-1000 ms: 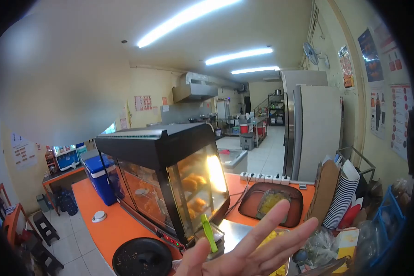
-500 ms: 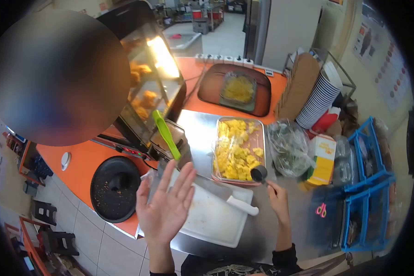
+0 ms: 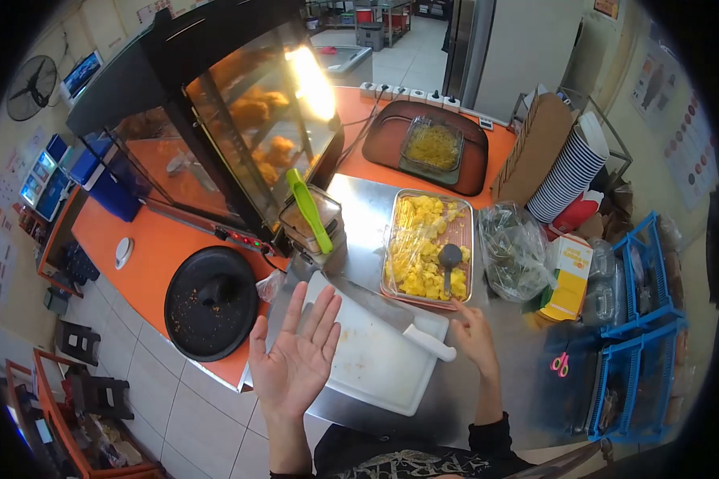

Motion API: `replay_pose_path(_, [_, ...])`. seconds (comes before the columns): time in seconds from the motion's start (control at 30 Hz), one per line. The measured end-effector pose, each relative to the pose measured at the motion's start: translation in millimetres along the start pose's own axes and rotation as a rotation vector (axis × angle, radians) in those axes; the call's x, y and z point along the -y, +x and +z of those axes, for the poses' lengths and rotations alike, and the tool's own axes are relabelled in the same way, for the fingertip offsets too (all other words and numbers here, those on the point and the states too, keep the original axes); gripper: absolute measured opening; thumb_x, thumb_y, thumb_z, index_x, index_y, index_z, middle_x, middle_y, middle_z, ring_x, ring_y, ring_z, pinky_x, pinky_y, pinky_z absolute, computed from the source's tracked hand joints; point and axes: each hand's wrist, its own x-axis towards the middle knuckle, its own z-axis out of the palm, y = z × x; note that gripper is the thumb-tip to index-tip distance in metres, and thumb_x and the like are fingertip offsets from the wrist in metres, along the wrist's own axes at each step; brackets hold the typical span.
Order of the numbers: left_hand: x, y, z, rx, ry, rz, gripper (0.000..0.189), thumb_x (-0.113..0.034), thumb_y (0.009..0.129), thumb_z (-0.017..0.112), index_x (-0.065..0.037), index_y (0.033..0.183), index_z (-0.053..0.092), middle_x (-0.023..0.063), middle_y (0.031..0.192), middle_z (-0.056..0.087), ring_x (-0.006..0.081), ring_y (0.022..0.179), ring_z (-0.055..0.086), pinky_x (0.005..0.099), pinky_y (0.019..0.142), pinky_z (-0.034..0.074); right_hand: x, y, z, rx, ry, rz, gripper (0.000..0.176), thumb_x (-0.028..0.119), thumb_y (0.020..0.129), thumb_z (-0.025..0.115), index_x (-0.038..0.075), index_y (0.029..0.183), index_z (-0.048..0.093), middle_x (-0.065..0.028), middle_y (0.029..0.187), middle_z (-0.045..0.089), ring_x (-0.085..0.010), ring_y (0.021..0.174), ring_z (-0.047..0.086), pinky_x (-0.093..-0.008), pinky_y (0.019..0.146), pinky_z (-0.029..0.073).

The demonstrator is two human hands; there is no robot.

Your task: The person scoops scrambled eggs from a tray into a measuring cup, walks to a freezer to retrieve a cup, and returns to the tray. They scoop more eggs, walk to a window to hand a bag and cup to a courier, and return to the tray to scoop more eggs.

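Observation:
My left hand (image 3: 291, 363) is raised palm up over the near left side of the white cutting board (image 3: 375, 371), fingers spread, with nothing in it. A small black measuring scoop (image 3: 450, 255) rests on yellow chunks that look like scrambled egg (image 3: 414, 275), in a metal tray (image 3: 469, 239) partly covered with clear plastic film. My right hand (image 3: 476, 339) is at the tray's near right corner. Its index finger stretches toward the scoop's handle end, apparently no longer gripping it. A white-handled knife (image 3: 430, 342) lies across the board's right edge, close to this hand.
A heated glass display case (image 3: 248, 144) with fried food stands at the left, beside a black round lid (image 3: 212, 303). Green tongs (image 3: 307, 209) rest on a container. Right are a plastic bag (image 3: 511, 251), stacked cups (image 3: 571, 172), pink scissors (image 3: 560, 365) and blue baskets (image 3: 635, 367).
The scoop has gone from my right hand to lying on the egg in the tray, and that hand's fingers have loosened. My left hand stays raised. The view has shifted; a blurred area at left is gone.

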Motion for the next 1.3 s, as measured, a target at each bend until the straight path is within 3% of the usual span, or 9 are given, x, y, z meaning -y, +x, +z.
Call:
replay_pose_path(0.17, [8, -17, 4, 0.03, 0.03, -0.028, 0.06, -0.041, 0.091, 0.037, -0.008, 0.14, 0.025, 0.0212, 0.145, 0.02, 0.0302, 0.136, 0.02, 0.0422, 0.108, 0.025, -25, -42, -22, 0.026, 0.167, 0.023, 0.041, 0.013, 0.08, 0.06, 0.013, 0.121, 0.056, -0.0129, 0.104, 0.053, -0.0184, 0.083, 0.054, -0.028, 0.073, 0.046])
replay_pose_path(0.47, [13, -69, 6, 0.089, 0.007, 0.024, 0.059, -0.042, 0.092, 0.034, -0.008, 0.14, 0.026, 0.0215, 0.145, 0.021, 0.03, 0.135, 0.022, 0.0396, 0.109, 0.022, -19, -87, -34, 0.055, 0.203, 0.231, 0.038, 0.009, 0.082, 0.059, 0.014, 0.119, 0.058, -0.0113, 0.107, 0.052, -0.0162, 0.085, 0.055, -0.0263, 0.073, 0.046])
replay_pose_path(0.9, [32, -120, 6, 0.08, -0.009, 0.12, 0.06, -0.041, 0.092, 0.033, -0.009, 0.141, 0.024, 0.021, 0.146, 0.02, 0.0294, 0.136, 0.021, 0.04, 0.109, 0.023, -19, -100, -35, 0.111, 0.107, -0.031, 0.038, 0.009, 0.08, 0.06, 0.012, 0.118, 0.058, -0.0114, 0.109, 0.051, -0.0163, 0.086, 0.054, -0.0259, 0.073, 0.047])
replay_pose_path(1.0, [37, -122, 4, 0.069, -0.023, 0.139, 0.059, -0.04, 0.092, 0.033, -0.009, 0.141, 0.023, 0.0208, 0.146, 0.02, 0.0294, 0.136, 0.021, 0.0403, 0.109, 0.023, -20, -103, -39, 0.126, 0.1, -0.016, 0.039, 0.01, 0.08, 0.06, 0.012, 0.118, 0.058, -0.0109, 0.109, 0.05, -0.0162, 0.081, 0.055, -0.026, 0.072, 0.047])
replay_pose_path(1.07, [37, -125, -1, 0.062, -0.025, 0.157, 0.059, -0.04, 0.092, 0.033, -0.009, 0.141, 0.023, 0.0208, 0.146, 0.02, 0.0294, 0.136, 0.021, 0.0404, 0.108, 0.024, -20, -106, -39, 0.136, 0.086, -0.059, 0.039, 0.01, 0.08, 0.06, 0.01, 0.119, 0.057, -0.0093, 0.102, 0.054, -0.0124, 0.07, 0.054, -0.025, 0.064, 0.046])
replay_pose_path(1.1, [36, -129, -7, 0.023, -0.012, 0.144, 0.059, -0.04, 0.092, 0.034, -0.009, 0.141, 0.024, 0.0209, 0.145, 0.021, 0.0295, 0.135, 0.021, 0.0411, 0.108, 0.025, -19, -106, -37, 0.146, 0.089, -0.065, 0.039, 0.01, 0.08, 0.06, 0.01, 0.119, 0.057, -0.0093, 0.102, 0.054, -0.0124, 0.07, 0.054, -0.025, 0.064, 0.046])
replay_pose_path(1.17, [26, -139, -30, -0.011, 0.009, 0.158, 0.059, -0.04, 0.092, 0.034, -0.009, 0.141, 0.024, 0.021, 0.145, 0.022, 0.0295, 0.135, 0.022, 0.0419, 0.107, 0.026, -14, -103, -27, 0.329, 0.289, 0.106, 0.037, 0.01, 0.081, 0.058, 0.009, 0.119, 0.058, -0.0062, 0.087, 0.059, -0.0078, 0.058, 0.049, -0.023, 0.055, 0.041])
replay_pose_path(1.3, [-1, -210, -127, -0.422, 0.432, 0.133, 0.061, -0.045, 0.092, 0.035, -0.012, 0.141, 0.024, 0.019, 0.141, 0.032, 0.028, 0.132, 0.03, 0.0439, 0.107, 0.024, 25, -99, 2, 0.576, 0.32, 0.0, 0.032, 0.011, 0.083, 0.055, 0.009, 0.114, 0.061, -0.0026, 0.07, 0.06, -0.0053, 0.053, 0.044, -0.0215, 0.05, 0.036])
